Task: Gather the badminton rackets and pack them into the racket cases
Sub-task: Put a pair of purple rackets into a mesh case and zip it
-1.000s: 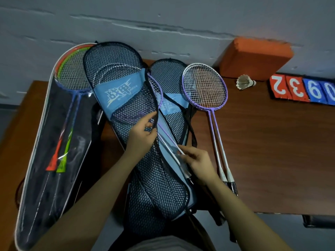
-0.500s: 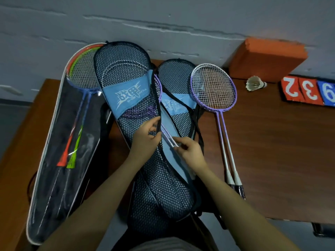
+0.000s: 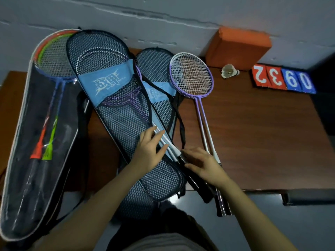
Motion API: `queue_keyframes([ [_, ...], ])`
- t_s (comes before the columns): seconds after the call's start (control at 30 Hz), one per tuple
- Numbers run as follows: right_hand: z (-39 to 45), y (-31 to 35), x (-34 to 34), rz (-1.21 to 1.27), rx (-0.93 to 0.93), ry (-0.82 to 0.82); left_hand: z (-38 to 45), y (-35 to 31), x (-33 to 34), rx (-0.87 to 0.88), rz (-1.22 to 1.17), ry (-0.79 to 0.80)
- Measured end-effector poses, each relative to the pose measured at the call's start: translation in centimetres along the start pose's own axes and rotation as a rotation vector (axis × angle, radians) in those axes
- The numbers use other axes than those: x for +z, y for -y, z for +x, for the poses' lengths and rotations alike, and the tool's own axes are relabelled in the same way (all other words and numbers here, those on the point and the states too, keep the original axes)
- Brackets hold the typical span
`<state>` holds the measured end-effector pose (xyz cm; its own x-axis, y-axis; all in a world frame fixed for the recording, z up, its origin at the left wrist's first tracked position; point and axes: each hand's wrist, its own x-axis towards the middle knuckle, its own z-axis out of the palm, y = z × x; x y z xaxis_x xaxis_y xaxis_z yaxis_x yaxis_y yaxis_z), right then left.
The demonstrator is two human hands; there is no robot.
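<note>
Hands (image 3: 174,156) on mesh case (image 3: 116,109), rackets (image 3: 167,144)

Both hands have slid nearer along the mesh case (image 3: 116,109): left hand (image 3: 149,151) on the white shafts (image 3: 164,140), right hand (image 3: 203,164) at the black grips (image 3: 183,159).

Left hand (image 3: 150,151) lies flat with fingers spread; right hand (image 3: 203,165) reaches inward, fingers loosely extended.

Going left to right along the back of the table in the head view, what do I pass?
Clear case with orange and green rackets → big mesh case → purple rackets → shuttlecock → number cards
</note>
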<state>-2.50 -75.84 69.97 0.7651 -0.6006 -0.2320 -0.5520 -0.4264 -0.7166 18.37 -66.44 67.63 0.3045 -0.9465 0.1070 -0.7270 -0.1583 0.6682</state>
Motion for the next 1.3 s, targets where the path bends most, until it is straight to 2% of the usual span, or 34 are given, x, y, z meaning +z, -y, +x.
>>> queue_keyframes([
  [0.13,-3.6,-2.2,-0.5,-0.105,-0.046,-0.001,-3.5,-3.0,2.5,-0.019,0.075,0.049],
  [0.27,-6.9,-4.9,-0.8,-0.253,-0.17,0.029,-6.9,-6.0,5.2,-0.082,0.191,0.059],
  [0.4,-9.2,-6.9,-0.5,-0.208,-0.231,0.061,-9.3,-8.2,7.4,-0.235,0.265,0.07],
  [0.47,-9.8,-7.5,-0.3,-0.278,-0.257,0.085,-9.8,-9.2,7.9,-0.301,0.274,0.066],
  [0.6,-10.1,-7.6,0.0,-0.464,-0.288,0.111,-9.5,-10.0,8.3,-0.368,0.224,0.025],
  [0.77,-9.8,-7.4,0.7,-0.562,-0.37,-0.028,-9.0,-10.8,7.8,-0.381,0.064,-0.045],
  [0.87,-10.1,-7.5,1.3,-0.443,-0.391,-0.116,-9.4,-10.9,6.8,-0.381,-0.01,-0.129],
  [1.0,-10.3,-5.6,2.0,-0.206,-0.309,-0.119,-10.9,-11.4,5.2,-0.42,-0.126,-0.188],
  [1.17,-9.3,-0.6,2.1,0.208,-0.293,-0.15,-12.4,-12.6,2.5,-0.473,-0.373,-0.299],
  [1.3,-8.7,3.2,2.5,0.318,-0.302,-0.179,-12.9,-13.3,0.6,-0.485,-0.497,-0.348],
])
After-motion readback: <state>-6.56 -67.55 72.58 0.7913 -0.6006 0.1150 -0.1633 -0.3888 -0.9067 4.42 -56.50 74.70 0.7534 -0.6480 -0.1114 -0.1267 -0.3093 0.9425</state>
